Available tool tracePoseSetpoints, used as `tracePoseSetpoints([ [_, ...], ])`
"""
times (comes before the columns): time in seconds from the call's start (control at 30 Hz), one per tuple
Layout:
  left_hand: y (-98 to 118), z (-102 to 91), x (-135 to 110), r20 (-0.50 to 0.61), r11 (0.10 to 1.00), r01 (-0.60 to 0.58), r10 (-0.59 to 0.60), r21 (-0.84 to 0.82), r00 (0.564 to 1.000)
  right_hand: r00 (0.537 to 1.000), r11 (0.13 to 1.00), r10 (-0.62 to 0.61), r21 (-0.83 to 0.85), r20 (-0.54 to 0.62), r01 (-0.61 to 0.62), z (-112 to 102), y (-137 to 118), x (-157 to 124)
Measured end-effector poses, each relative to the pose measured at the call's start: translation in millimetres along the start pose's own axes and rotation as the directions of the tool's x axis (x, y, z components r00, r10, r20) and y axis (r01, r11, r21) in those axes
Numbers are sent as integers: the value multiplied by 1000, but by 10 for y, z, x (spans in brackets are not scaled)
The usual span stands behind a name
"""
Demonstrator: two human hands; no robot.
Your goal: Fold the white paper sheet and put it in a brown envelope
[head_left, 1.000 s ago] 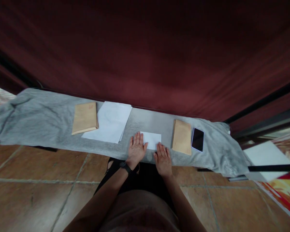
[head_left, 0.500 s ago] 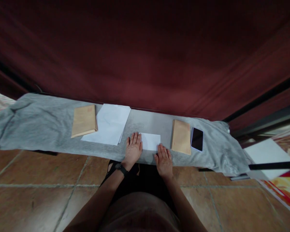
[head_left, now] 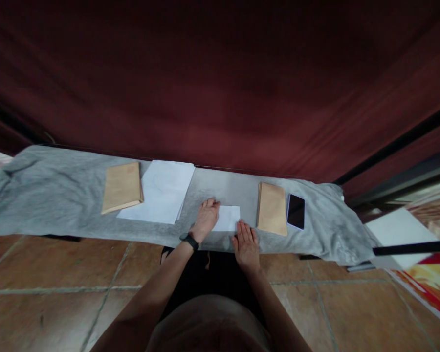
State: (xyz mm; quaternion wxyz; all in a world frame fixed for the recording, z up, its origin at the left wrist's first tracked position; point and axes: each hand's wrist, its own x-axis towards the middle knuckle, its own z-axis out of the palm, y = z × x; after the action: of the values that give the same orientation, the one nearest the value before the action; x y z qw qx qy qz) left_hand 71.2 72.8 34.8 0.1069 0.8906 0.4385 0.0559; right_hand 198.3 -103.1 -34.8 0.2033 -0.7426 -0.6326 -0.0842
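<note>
A small folded white paper (head_left: pixel 228 217) lies on a grey cloth (head_left: pixel 58 195) that covers a low bench. My left hand (head_left: pixel 207 217), with a black band on the wrist, rests on the paper's left edge with its fingers curled over the corner. My right hand (head_left: pixel 246 241) lies flat and open at the paper's lower right corner, fingers stretched forward.
Left of my hands lie loose white sheets (head_left: pixel 165 190) and a brown envelope (head_left: pixel 122 187). To the right sit a second brown envelope (head_left: pixel 272 208) and a dark phone (head_left: pixel 296 211). A dark red curtain (head_left: pixel 220 83) hangs behind. Below is a terracotta tile floor (head_left: pixel 58 283).
My left hand has moved forward along the paper's left edge and its fingers have curled from flat. My right hand has stayed flat at the lower right corner.
</note>
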Motion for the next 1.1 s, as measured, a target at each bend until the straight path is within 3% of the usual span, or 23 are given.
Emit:
tracePoseSetpoints([
  [0.1, -22, -21, 14, -32, 1000, 6, -6, -16, 999, 1000, 1000, -2, 4, -6, 2, -9, -6, 4],
  [0.23, -21, -98, 24, -134, 988, -21, 0, -155, 991, 1000, 1000, 16, 23, -17, -16, -3, 1, 1],
  [0.4, 3, -281, -18, -356, 943, -155, 42, -294, 934, 998, 997, 49, 64, -33, -46, 28, 11, -10],
  [0.47, -11, -286, -75, -394, 928, -224, 95, -297, 914, 998, 996, 55, 76, -33, -53, 33, 10, -11],
  [0.8, -180, 304, -575, -279, 932, -342, 299, -119, 913, 994, 985, 109, 140, -22, -105, -10, -11, -3],
  [0.93, -173, 347, -647, -255, 939, -334, 304, -82, 918, 987, 978, 156, 148, -35, -149, -24, -26, 5],
  [1.1, -186, 349, -665, -249, 934, -343, 309, -106, 918, 998, 995, 55, 85, -14, -53, -56, -56, 19],
])
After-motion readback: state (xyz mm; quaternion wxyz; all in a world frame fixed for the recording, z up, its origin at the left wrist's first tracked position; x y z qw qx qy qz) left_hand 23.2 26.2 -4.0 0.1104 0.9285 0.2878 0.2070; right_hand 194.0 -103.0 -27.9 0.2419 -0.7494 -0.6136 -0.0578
